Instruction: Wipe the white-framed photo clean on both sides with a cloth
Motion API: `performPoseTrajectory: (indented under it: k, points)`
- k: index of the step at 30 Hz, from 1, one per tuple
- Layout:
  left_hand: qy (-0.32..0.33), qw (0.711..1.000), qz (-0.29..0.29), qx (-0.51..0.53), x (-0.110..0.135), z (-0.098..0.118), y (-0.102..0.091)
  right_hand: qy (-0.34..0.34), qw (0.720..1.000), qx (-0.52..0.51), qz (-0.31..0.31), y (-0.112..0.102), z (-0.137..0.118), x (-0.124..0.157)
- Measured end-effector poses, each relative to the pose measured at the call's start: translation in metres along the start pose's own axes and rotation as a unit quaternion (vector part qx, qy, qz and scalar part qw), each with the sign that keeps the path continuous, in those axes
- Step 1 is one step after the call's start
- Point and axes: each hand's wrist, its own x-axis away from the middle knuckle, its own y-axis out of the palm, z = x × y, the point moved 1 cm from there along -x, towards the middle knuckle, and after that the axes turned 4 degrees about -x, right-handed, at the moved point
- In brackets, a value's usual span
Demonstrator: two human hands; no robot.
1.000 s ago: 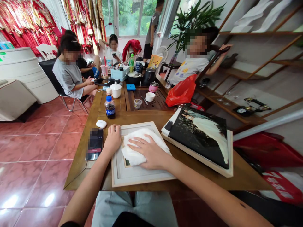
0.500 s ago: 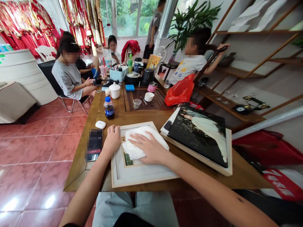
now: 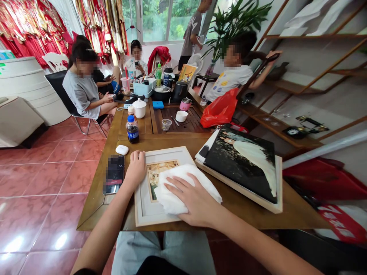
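On the wooden table lies a pale picture frame (image 3: 145,219) with a wide white mat around a small picture (image 3: 160,172). My left hand (image 3: 137,168) is curled over the frame's upper left edge, fingers closed on it. A thick, folded white cloth (image 3: 169,200) covers the right part of the picture and overhangs the frame on that side. Flat on top of the cloth, my right hand (image 3: 190,194) presses down with its fingers spread. The frame's lower right corner is hidden by the cloth and my right arm.
To the right is a stack with a large dark photo panel (image 3: 243,164). A phone (image 3: 114,175), a white case (image 3: 122,149) and a dark drink bottle (image 3: 132,130) are on the left. Farther back are a red plastic bag (image 3: 219,109), a white bowl (image 3: 181,116) and several seated people.
My right hand and the white cloth have slid right and toward me, uncovering more of the small picture. My left hand stays on the frame's edge.
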Motion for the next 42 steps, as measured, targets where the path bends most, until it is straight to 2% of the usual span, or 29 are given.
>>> performPoseTrajectory:
  k: [7, 10, 13, 19, 22, 25, 30, 33, 36, 42]
  points:
    - [0.008, 1.0, 0.009, -0.017, -0.001, 0.0, 0.001, 0.04, 0.997, 0.064, 0.028, -0.007, 0.019, -0.044]
    - [-0.002, 1.0, 0.009, -0.009, -0.001, 0.0, 0.0, 0.042, 0.996, 0.07, 0.033, -0.01, 0.021, -0.051]
    - [-0.009, 1.0, 0.009, -0.002, 0.0, 0.001, -0.002, 0.047, 0.997, 0.057, 0.031, -0.01, 0.015, -0.038]
    - [-0.001, 1.0, 0.006, 0.0, 0.0, 0.001, -0.003, 0.043, 0.999, 0.005, 0.004, -0.007, -0.007, 0.013]
    - [-0.003, 1.0, 0.004, -0.002, 0.0, 0.001, -0.003, 0.045, 0.999, -0.011, 0.005, -0.008, -0.009, 0.022]
    - [0.003, 1.0, 0.008, -0.006, 0.0, 0.0, -0.002, 0.057, 0.998, 0.003, 0.012, -0.009, -0.002, 0.01]
    - [0.01, 1.0, 0.007, -0.017, 0.0, -0.001, -0.001, 0.089, 0.994, 0.061, 0.028, -0.016, 0.014, -0.032]
    - [0.004, 1.0, 0.0, -0.015, -0.001, 0.0, -0.001, 0.093, 0.993, 0.073, 0.03, -0.02, 0.018, -0.044]
    - [-0.004, 1.0, 0.002, -0.009, -0.001, 0.001, -0.002, 0.085, 0.993, 0.073, 0.036, -0.017, 0.015, -0.036]
    - [-0.011, 1.0, 0.005, 0.008, 0.0, 0.001, -0.001, 0.043, 0.996, 0.051, 0.054, -0.001, 0.0, 0.013]
